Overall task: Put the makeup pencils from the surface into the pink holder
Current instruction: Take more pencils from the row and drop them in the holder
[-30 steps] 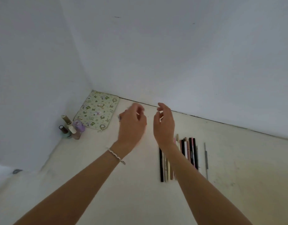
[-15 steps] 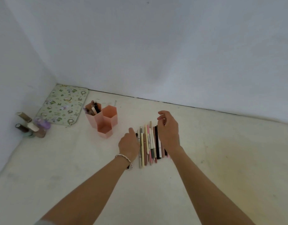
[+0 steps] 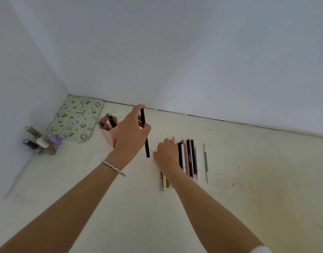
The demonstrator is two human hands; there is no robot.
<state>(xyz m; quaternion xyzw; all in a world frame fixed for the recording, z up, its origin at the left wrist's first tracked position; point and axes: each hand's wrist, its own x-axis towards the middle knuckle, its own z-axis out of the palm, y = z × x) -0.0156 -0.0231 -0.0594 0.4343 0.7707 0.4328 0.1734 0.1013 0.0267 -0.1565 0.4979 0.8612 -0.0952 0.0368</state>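
My left hand (image 3: pixel 131 133) holds a long black pencil (image 3: pixel 145 136) nearly upright, just in front of the pink holder (image 3: pixel 109 135), which it partly hides. Several pencils stand in the holder's left compartment. My right hand (image 3: pixel 167 156) lies palm down on the row of makeup pencils (image 3: pixel 189 157) on the cream surface, its fingers over the left ones; whether it grips any I cannot tell. Pencil ends (image 3: pixel 164 182) stick out under my wrist. A thin grey pencil (image 3: pixel 205 163) lies apart at the right.
A green patterned pouch (image 3: pixel 76 118) lies flat in the back left corner. Several small bottles (image 3: pixel 43 143) stand against the left wall. White walls close the back and left sides.
My left hand has picked a black pencil from the row and lifted it toward the holder. My right hand has come down onto the row. The camera has shifted.
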